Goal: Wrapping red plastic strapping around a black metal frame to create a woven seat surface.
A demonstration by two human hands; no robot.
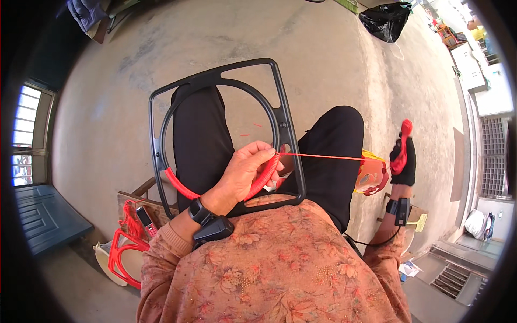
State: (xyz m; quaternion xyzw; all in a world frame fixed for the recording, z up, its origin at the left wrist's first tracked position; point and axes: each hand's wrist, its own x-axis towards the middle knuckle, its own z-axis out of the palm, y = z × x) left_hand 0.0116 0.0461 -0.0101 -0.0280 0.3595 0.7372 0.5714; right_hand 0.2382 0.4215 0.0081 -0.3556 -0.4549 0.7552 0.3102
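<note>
A black frame (279,114) with a round ring inside it rests across my lap and left thigh. Red cord is coiled tightly round the ring's lower part; one wrapped stretch (263,180) shows beside my fingers and another wrapped stretch (181,186) lies left of my wrist. My left hand (237,175) is closed on the ring, thumb and forefinger pinching where the coils end. From there a thin red cord (328,156) runs taut to the right. My right hand (401,161), in a black glove with red on its fingers, is held out far right, closed at the cord's end.
A red frame (116,255), red cord scraps (131,219) and a phone (144,218) lie at my lower left. A red and yellow bag (372,175) stands beside my right knee. A black plastic bag (385,21) sits on the floor at far right.
</note>
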